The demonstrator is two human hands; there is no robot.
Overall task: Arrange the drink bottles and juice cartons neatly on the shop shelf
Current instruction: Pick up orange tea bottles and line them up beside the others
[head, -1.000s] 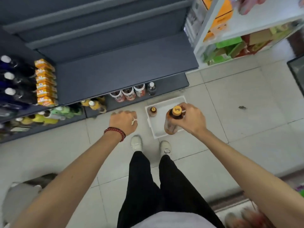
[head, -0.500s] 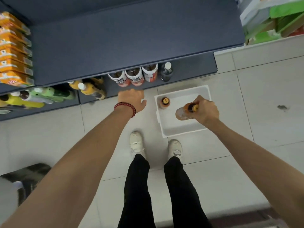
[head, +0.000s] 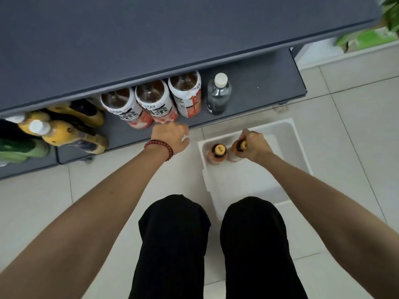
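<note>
The right grip (head: 255, 145) curls round the neck of an orange-capped bottle (head: 241, 146) standing in a white bin (head: 291, 134) on the tiled floor (head: 356, 126). A second orange-capped bottle (head: 218, 151) stands just left of it, at the bin's far-left corner. The left grip (head: 172, 137), with a red bead bracelet (head: 159, 147) at the wrist, hangs at the near edge of the bottom shelf (head: 259, 87), fingers bent downward, nothing seen in it. Just beyond it three brown drink bottles (head: 151, 100) with white-and-red labels stand in a row, a clear white-capped bottle (head: 219, 93) to their right. Yellow bottles (head: 71, 132) lie further left.
</note>
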